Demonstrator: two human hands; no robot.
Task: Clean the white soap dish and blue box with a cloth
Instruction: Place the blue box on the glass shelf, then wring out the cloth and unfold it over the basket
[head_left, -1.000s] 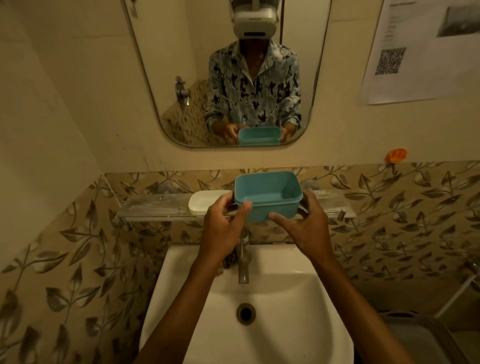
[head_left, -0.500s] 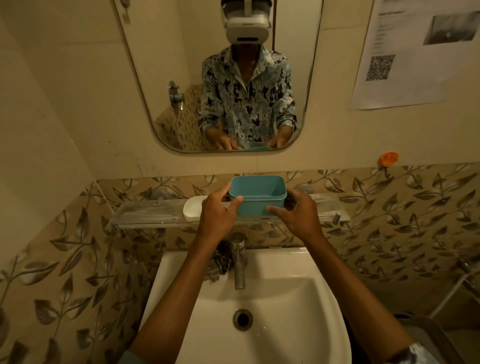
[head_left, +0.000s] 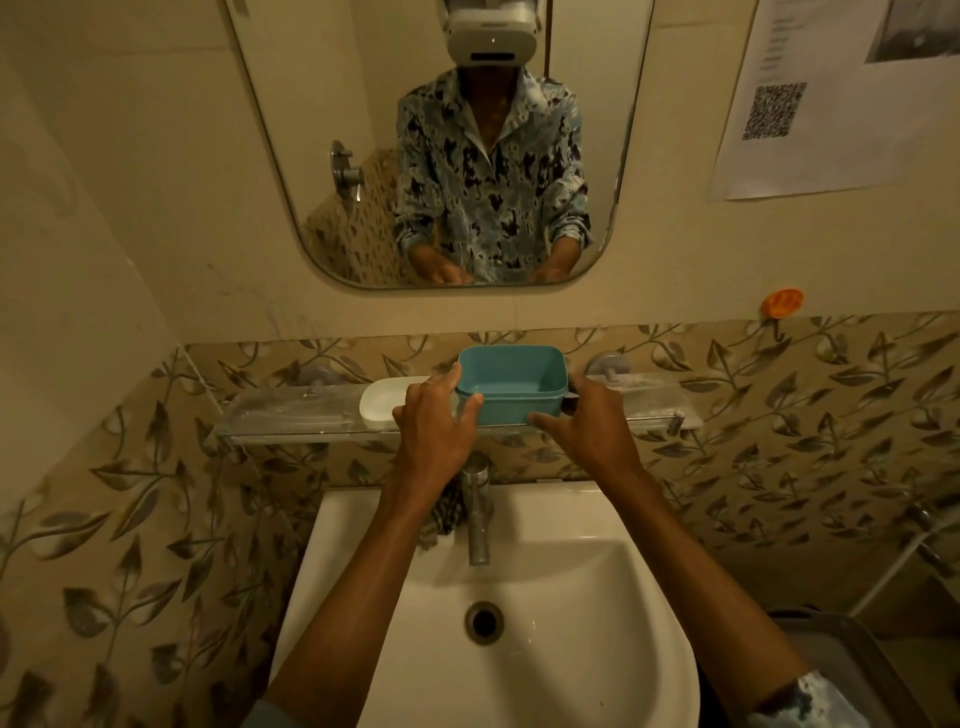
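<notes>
The single head-worn camera looks forward and down, close above the sink (head_left: 571, 649), toward the shelf (head_left: 291, 415) and mirror (head_left: 311, 156).

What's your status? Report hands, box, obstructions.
Left hand and right hand hold blue box at its sides. Box upright on glass shelf, white soap dish beside it. Cloth by tap, in neither hand.

Above the tap (head_left: 478, 514), dull-shining metal, you have the blue box (head_left: 511, 387) in smooth matt plastic. Up and left of the tap the white soap dish (head_left: 382, 400) looks glossier, on a clear shelf (head_left: 291, 415) (glass or acrylic, hard to tell). Below the tap the sink (head_left: 597, 571) is glossy white; just left, soft patterned cloth (head_left: 444, 514).
</notes>
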